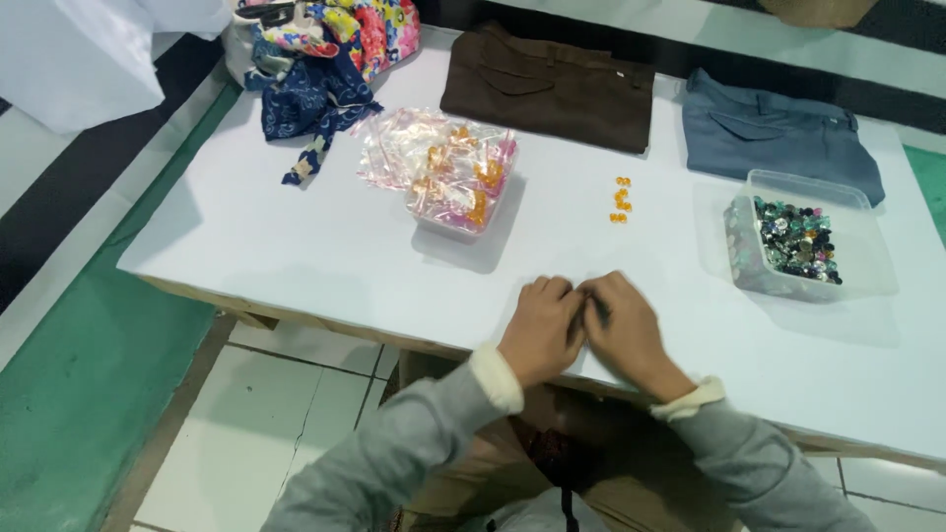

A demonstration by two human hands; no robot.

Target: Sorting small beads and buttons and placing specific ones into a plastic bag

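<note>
Head view, left hand [540,330] and right hand [623,330] touching, curled shut, orange beads [620,200] beyond.

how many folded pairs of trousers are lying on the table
2. The brown trousers lie at the far edge near the middle; the blue-grey trousers lie to their right, behind the clear tub of buttons. More could be hidden in the fabric pile.

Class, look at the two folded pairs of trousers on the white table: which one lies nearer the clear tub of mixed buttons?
The blue-grey trousers, at the table's far right, just behind the clear tub. The brown trousers lie further left, behind the plastic bags.
</note>
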